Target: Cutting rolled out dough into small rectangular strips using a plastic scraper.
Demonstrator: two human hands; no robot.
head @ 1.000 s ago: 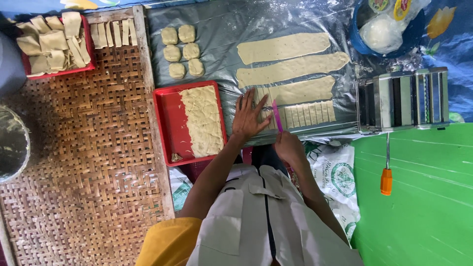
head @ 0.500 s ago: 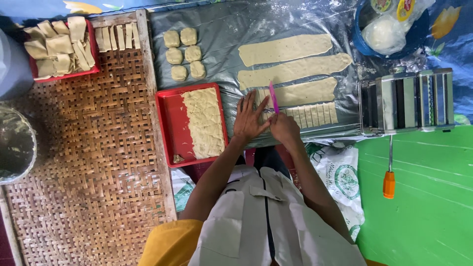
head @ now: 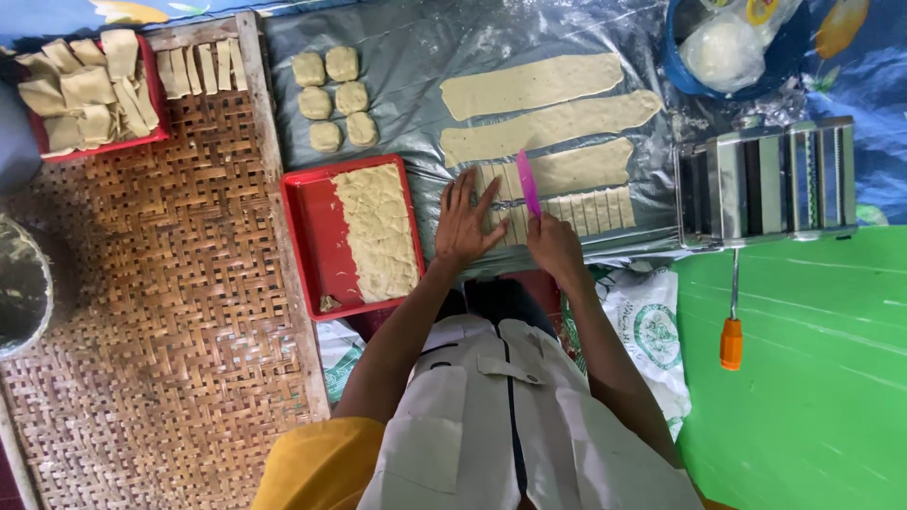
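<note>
Left hand (head: 465,222) now flat with spread fingers on the near dough strip (head: 557,189), right hand (head: 556,247) closed around a pink knife (head: 528,183), shifted left from before, marking continued cutting.

Lighting: even, soft daylight over my work surface; source unclear. Shadows: faint, short. Glare: pale sheen on the plastic sheet (head: 406,66) and chrome roller machine (head: 770,179). Focus: fairly sharp centrally; slight softness toward edges.
</note>
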